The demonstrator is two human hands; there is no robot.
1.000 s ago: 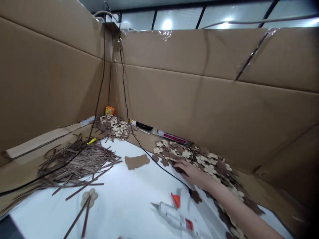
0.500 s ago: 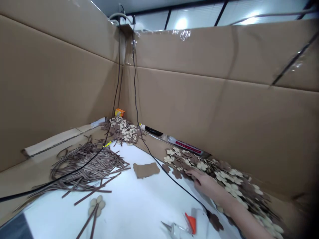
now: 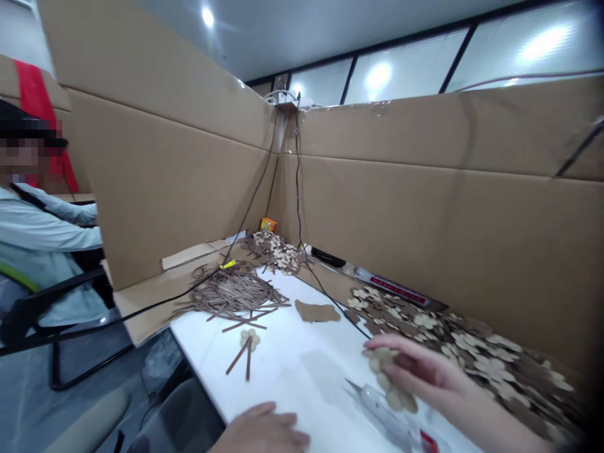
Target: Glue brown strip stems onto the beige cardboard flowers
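Observation:
My right hand (image 3: 419, 371) is closed on a few flower-shaped pieces (image 3: 394, 380), cream and brown, above the right part of the white table (image 3: 292, 365). Just below it lies a glue gun (image 3: 387, 415), its metal tip pointing up and left. My left hand (image 3: 267, 431) hovers over or rests on the near edge of the table, fingers spread, holding nothing. Farther off lies a cream flower (image 3: 253, 338) with two brown strips (image 3: 248, 362) across it. A pile of flower pieces (image 3: 472, 346) runs along the right side.
Brown strips (image 3: 231, 292) are heaped at the left, more flowers (image 3: 278, 251) in the far corner. A torn cardboard piece (image 3: 317, 311) lies mid-table. A black cable (image 3: 330, 296) crosses the table. Cardboard walls (image 3: 425, 220) stand behind; a seated person (image 3: 42, 245) is at left.
The view has swung left and now shows the person. My right hand has left the flower pile with pieces in it. My left hand has come into view.

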